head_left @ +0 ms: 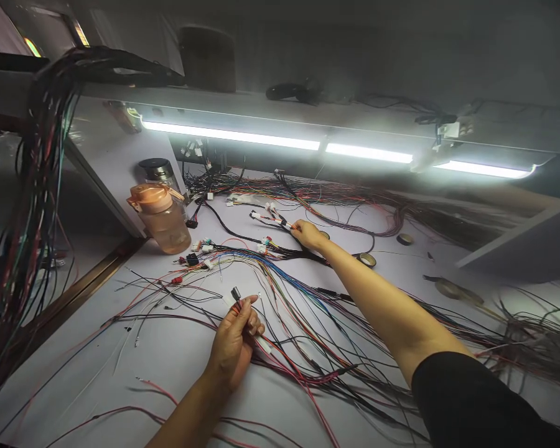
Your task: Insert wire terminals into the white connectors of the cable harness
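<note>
My left hand is closed around a few red and black wires that end in a small black connector above the fingers. Farther back, my right hand pinches a short wire lead in red, white and black, its connector end pointing left. Between the two hands runs a wiring harness, with black sleeving and white, red and black connectors at its left end. Loose coloured wires fan out below my right forearm.
An orange-lidded bottle and a dark-lidded jar stand at the left. Tape rolls lie at the right. Thick wire bundles hang over the left shelf. Lit tubes run under the upper shelf. More wires lie along the back.
</note>
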A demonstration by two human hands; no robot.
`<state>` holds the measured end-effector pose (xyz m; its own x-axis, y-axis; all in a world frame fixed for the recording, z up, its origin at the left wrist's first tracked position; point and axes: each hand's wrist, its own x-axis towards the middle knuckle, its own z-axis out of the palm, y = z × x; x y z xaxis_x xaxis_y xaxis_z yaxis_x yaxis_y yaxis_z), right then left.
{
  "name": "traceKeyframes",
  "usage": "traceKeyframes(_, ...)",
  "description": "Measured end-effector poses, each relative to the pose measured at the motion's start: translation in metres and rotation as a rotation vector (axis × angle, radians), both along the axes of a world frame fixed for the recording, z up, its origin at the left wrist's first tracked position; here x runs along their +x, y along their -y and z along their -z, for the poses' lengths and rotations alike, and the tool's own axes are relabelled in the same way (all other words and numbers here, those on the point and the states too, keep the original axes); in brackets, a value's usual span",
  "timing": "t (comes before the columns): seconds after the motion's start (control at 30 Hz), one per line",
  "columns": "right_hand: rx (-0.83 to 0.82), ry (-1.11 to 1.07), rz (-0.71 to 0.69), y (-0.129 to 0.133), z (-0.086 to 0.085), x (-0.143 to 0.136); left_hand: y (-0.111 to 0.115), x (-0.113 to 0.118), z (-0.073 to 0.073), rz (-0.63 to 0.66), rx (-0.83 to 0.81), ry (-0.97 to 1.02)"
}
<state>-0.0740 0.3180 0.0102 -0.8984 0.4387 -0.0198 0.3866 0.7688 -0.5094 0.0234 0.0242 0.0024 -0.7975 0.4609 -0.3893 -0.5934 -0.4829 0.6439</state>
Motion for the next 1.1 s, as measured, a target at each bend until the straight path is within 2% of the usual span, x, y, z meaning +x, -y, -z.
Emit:
traceKeyframes(0.1,0.046,0.014,0.008,0.003,-0.001,-0.002,0.000,0.000,0.001,0.005,0.010,-0.010)
traceKeyframes(0.3,0.101,-0.027,0.125,0.014,0.005,-0.006,0.004,-0.002,0.003,0.018,0.067,0.007)
traceKeyframes(0.6,-0.037,-0.254,0.263,0.009,0.026,-0.007,0.011,-0.009,-0.006,0.074,0.277,0.116)
traceKeyframes(0.73,-0.065,-0.309,0.240,0.014,0.017,-0.002,0.010,-0.010,-0.005,0.097,0.287,0.107)
traceKeyframes(0.83,-0.079,-0.363,0.106,0.039,-0.003,0.028,0.008,-0.009,-0.005,0.094,0.215,0.087)
traceKeyframes(0.93,-0.224,-0.326,-0.236,0.085,-0.021,0.082,0.008,-0.007,-0.008,0.094,0.143,0.045)
traceKeyframes(0.97,-0.228,-0.286,-0.294,0.102,-0.025,0.101,0.008,-0.006,-0.010,0.101,0.134,0.024)
traceKeyframes(1.03,-0.233,-0.189,-0.356,0.135,-0.027,0.135,0.010,-0.004,-0.013,0.137,0.149,-0.021)
traceKeyframes(1.1,-0.303,-0.158,-0.370,0.161,-0.025,0.157,0.011,-0.002,-0.016,0.194,0.186,-0.061)
